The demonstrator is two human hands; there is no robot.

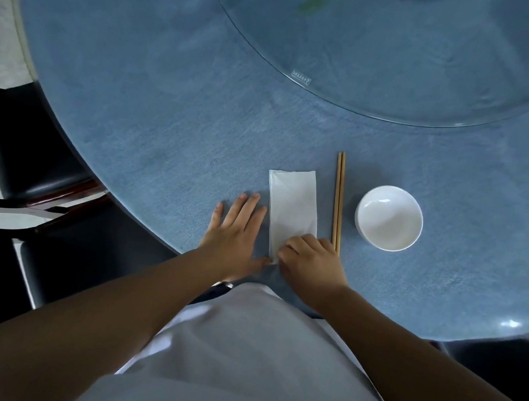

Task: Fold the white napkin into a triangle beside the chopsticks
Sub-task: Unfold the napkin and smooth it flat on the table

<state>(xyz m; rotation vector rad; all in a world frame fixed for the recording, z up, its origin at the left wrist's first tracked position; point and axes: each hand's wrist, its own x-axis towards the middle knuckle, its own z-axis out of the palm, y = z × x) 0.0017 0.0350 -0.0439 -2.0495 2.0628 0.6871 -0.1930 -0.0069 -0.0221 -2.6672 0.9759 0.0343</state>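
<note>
Head view, round blue-clothed table [136, 83], glass turntable [401, 48], dark chairs [21, 154], left hand [234, 230] flat, right hand [312, 260] pinching napkin [292, 204] corner.

Tabletop [165, 115] w/ matt blue woven cloth. Napkin [292, 204] soft white paper; chopsticks [338, 201] pale wood. Bowl [389, 217] glossy white, turntable [401, 48] clear glass.

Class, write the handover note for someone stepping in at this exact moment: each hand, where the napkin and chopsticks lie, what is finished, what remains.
Left hand: flat on the blue tablecloth, fingers spread, just left of the napkin, thumb at its near corner.
Right hand: fingers curled, pinching the napkin's near end.
White napkin: a long rectangle lying flat, left of the chopsticks and apart from them. White bowl stands to their right.
Done: napkin placed beside the chopsticks.
Left: no diagonal fold shows yet; make the triangle.
</note>
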